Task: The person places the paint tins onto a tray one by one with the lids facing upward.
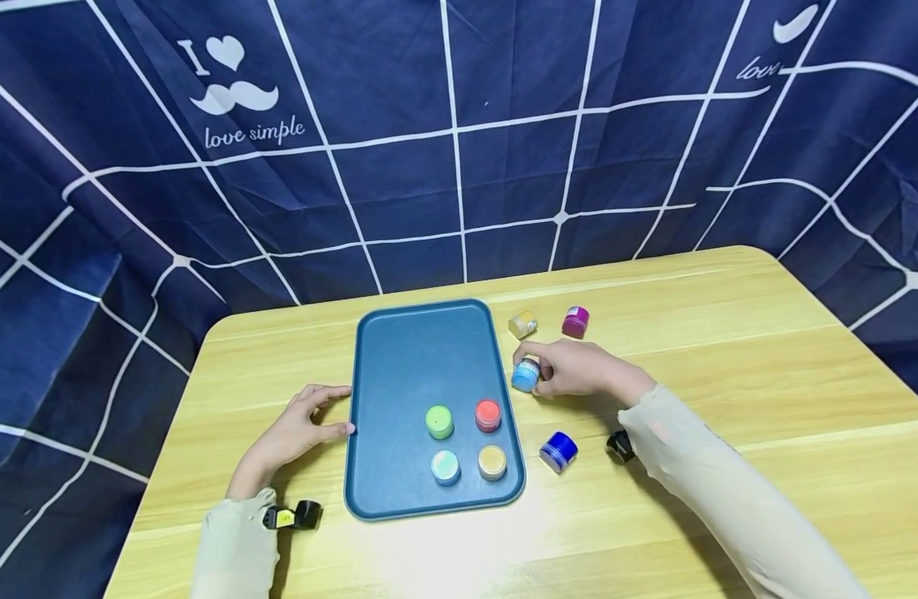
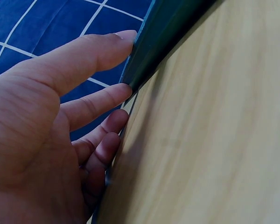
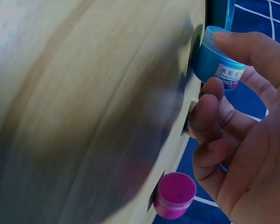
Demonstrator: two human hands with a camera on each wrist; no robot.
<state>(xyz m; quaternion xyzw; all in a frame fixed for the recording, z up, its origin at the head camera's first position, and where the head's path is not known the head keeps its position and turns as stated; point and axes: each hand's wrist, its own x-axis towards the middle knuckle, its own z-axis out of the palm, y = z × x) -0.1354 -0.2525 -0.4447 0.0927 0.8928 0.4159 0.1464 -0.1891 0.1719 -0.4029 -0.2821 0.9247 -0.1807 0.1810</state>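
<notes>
Right hand [image 1: 578, 368] curled, a light-blue jar [image 1: 525, 378] is pinched just beside the tray's [image 1: 421, 358] right edge, a yellow jar [image 1: 522, 325] between it and the desk's [image 1: 766, 391] far edge; the tray's left edge is touched by the spread left hand [image 1: 294, 430].

Table: here's your pale yellow wood-grain table [image 1: 728, 333], far corners rounded.
Tray: a blue rectangular rimmed tray [image 1: 391, 374], flat before you.
Far right of tray: you've got a yellow round jar [image 1: 522, 324] near a magenta round jar [image 1: 575, 322].
Near right: a deep-blue round jar [image 1: 558, 452], just beside the tray.
</notes>
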